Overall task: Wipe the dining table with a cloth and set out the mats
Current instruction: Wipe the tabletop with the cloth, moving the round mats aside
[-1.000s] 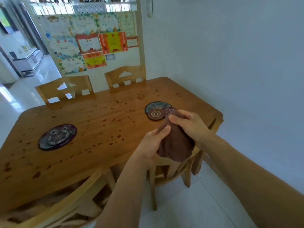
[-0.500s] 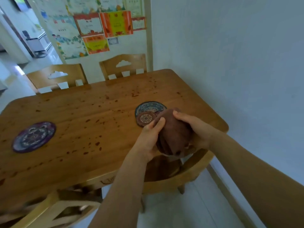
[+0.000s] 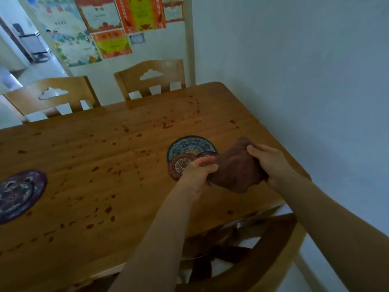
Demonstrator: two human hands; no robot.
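Cloth [image 3: 235,171], dark brown and bunched, hangs between both hands low over the surface [image 3: 105,165], just beside the stack of round mats [image 3: 189,145] and covering part of its right edge. From that stack the wooden top runs only a short way right to its rounded corner and the white wall [image 3: 305,81]. Leftward it opens wide, speckled with reddish stains [image 3: 108,209], out to a purple mat [image 3: 19,193] lying well apart from the stack. Beyond the stack two chairs [image 3: 147,81] stand against the far side. On the near side a chair back [image 3: 263,260] sits close under the edge, below the forearms.

Both arms reach forward from the near side. The left hand [image 3: 195,175] has its grip closed round the left end of the bundle, fingers curled over the top, lying across the small red mat [image 3: 179,165] of the stack. The right hand [image 3: 271,163] holds the upper right of the bundle, fingers curled over it, to the right of the stack. The fabric bulges between the two grips, its lower fold sagging toward the wood; whether it touches I cannot tell.
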